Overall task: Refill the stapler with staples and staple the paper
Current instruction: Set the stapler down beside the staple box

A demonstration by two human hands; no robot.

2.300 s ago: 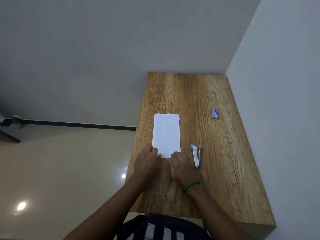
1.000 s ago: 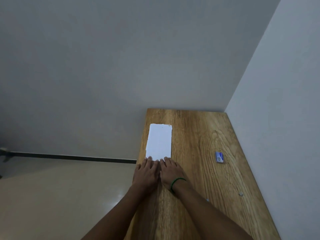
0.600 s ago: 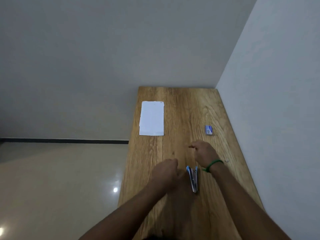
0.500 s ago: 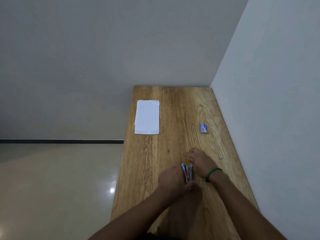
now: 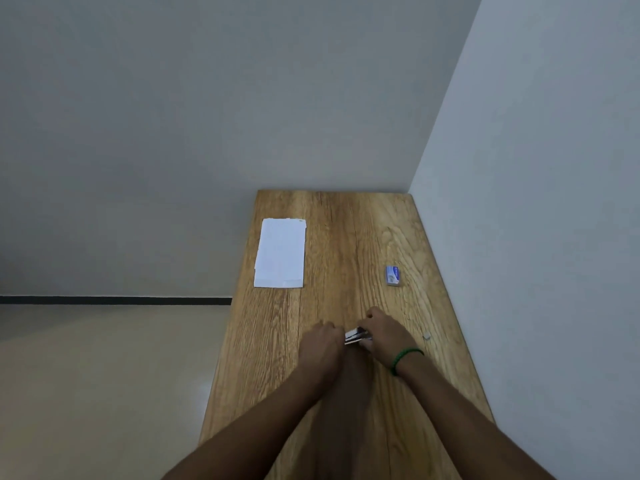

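On the wooden bench (image 5: 346, 244), the white paper (image 5: 280, 252) lies far left, long axis running away from the person. Nearer, the left hand (image 5: 320, 344) and right hand (image 5: 384, 336) both grip the stapler (image 5: 356, 336), lying crosswise, mostly hidden between them. The staple box (image 5: 393, 275) sits far right.
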